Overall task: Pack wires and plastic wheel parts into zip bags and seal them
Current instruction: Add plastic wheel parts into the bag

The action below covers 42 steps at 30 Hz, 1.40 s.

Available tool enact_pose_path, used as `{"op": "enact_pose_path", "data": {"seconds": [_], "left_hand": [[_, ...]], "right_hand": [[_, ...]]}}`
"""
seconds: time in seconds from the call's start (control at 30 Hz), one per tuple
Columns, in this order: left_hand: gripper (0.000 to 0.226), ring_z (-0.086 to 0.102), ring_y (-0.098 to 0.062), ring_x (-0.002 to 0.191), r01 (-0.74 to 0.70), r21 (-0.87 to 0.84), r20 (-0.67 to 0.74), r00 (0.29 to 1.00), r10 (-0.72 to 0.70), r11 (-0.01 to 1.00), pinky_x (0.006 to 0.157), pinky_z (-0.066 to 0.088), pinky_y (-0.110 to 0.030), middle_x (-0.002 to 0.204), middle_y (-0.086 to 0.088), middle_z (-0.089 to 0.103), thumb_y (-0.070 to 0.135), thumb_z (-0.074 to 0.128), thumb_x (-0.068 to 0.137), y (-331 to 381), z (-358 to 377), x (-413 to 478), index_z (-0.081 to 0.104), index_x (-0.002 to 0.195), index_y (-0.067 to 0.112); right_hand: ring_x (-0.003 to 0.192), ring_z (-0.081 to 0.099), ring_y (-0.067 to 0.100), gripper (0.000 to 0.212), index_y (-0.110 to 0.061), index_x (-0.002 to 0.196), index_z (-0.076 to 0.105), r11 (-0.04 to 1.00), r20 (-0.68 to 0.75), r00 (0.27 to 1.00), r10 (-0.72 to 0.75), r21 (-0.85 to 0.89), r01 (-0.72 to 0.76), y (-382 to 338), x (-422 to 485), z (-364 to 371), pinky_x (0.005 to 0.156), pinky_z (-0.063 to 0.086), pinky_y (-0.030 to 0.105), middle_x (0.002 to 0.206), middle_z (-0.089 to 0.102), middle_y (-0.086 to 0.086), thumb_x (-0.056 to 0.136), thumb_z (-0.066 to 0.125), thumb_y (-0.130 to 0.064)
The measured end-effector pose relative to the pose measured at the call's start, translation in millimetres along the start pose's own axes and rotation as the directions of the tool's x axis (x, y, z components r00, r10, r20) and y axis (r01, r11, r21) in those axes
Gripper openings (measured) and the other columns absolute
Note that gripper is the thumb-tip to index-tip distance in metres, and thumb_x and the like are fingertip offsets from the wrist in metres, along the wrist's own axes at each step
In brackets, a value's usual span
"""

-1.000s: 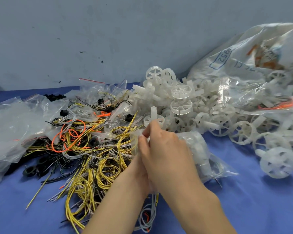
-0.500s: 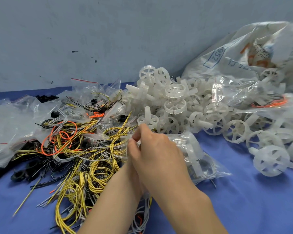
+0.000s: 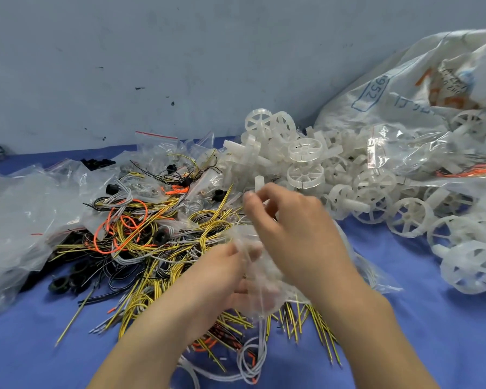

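A clear zip bag (image 3: 260,279) with white parts inside sits between my hands over the wire pile. My left hand (image 3: 225,272) grips the bag's lower left side, its fingers showing through the plastic. My right hand (image 3: 295,228) is raised over the bag, its thumb and fingertips pinching something small and pale near the bag's top; blur hides what it is. Yellow, orange, grey and black wires (image 3: 141,234) lie tangled to the left. White plastic wheels (image 3: 306,164) are heaped behind my hands.
Empty and filled clear zip bags (image 3: 23,214) lie at the left. A large printed sack (image 3: 410,88) spills wheels at the back right. Loose wheels (image 3: 472,269) sit on the blue cloth (image 3: 421,332) at right. A grey wall stands behind.
My hands have come apart: the left one dropped lower on the bag and now shows, the right one lifted with its fingers spread into a pinch. The view has shifted slightly.
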<state>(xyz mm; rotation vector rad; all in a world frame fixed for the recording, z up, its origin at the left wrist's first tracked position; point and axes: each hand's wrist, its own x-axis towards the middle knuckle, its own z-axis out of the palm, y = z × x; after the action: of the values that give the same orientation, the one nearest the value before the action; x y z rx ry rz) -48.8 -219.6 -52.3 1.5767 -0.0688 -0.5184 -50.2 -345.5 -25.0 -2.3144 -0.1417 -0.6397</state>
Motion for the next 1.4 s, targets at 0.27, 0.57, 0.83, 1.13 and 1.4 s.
{"op": "enact_pose_path", "data": {"seconds": [0.27, 0.57, 0.83, 1.13, 1.4], "left_hand": [[0.048, 0.073, -0.03, 0.068, -0.06, 0.187, -0.198, 0.975, 0.098, 0.98, 0.059, 0.061, -0.041, 0.094, -0.008, 0.072, 0.045, 0.041, 0.099, -5.2, -19.0, -27.0, 0.068, 0.098, 0.006], [0.027, 0.07, -0.018, 0.069, -0.073, 0.367, 0.149, 0.989, 0.019, 0.927, 0.074, 0.058, -0.036, 0.087, -0.001, 0.075, 0.061, 0.06, 0.083, -24.1, -8.7, -40.2, 0.062, 0.096, 0.037], [0.013, 0.072, -0.027, 0.068, -0.276, 0.189, -0.016, 0.959, 0.284, 0.942, 0.054, 0.059, -0.036, 0.099, 0.01, 0.072, 0.02, 0.052, 0.098, -16.4, -18.4, -34.5, 0.062, 0.089, 0.018], [0.017, 0.07, -0.011, 0.08, -0.568, 0.415, -0.206, 0.702, 0.681, 0.711, 0.073, 0.058, -0.026, 0.089, 0.002, 0.071, 0.03, 0.054, 0.095, 32.5, -39.5, -30.5, 0.065, 0.094, 0.017], [0.019, 0.07, -0.01, 0.082, -0.585, 0.475, -0.243, 0.631, 0.737, 0.657, 0.073, 0.06, -0.031, 0.094, 0.008, 0.072, 0.04, 0.053, 0.092, 51.7, -46.4, -33.6, 0.064, 0.094, 0.024]], "right_hand": [[0.095, 0.062, 0.013, 0.028, -0.028, 0.111, 0.069, 0.994, 0.275, 0.961, -0.029, -0.09, 0.056, 27.5, 22.9, 1.0, 0.085, 0.05, 0.036, 0.103, 0.068, -0.01, 0.101, 0.045, -0.04], [0.082, 0.059, 0.009, 0.034, -0.033, 0.091, 0.058, 0.996, 0.635, 0.772, -0.042, -0.033, 0.081, 29.7, 37.8, 28.2, 0.07, 0.045, 0.03, 0.084, 0.061, -0.013, 0.102, 0.036, -0.056], [0.064, 0.057, 0.002, 0.012, -0.03, 0.096, 0.076, 0.941, 0.434, 0.898, -0.074, 0.329, -0.082, 47.1, 50.5, 3.0, 0.058, 0.042, 0.014, 0.079, 0.072, -0.014, 0.094, 0.064, -0.032], [0.07, 0.059, -0.004, 0.012, -0.023, 0.097, 0.075, 0.727, -0.177, 0.984, 0.02, 0.678, 0.107, 22.1, 51.3, -43.9, 0.065, 0.047, 0.011, 0.08, 0.072, -0.019, 0.092, 0.068, -0.015], [0.068, 0.058, -0.001, 0.013, -0.03, 0.093, 0.075, 0.734, -0.212, 0.977, 0.002, 0.664, 0.143, 8.6, 47.6, -58.0, 0.066, 0.049, 0.012, 0.082, 0.073, -0.019, 0.09, 0.072, -0.017]]}}
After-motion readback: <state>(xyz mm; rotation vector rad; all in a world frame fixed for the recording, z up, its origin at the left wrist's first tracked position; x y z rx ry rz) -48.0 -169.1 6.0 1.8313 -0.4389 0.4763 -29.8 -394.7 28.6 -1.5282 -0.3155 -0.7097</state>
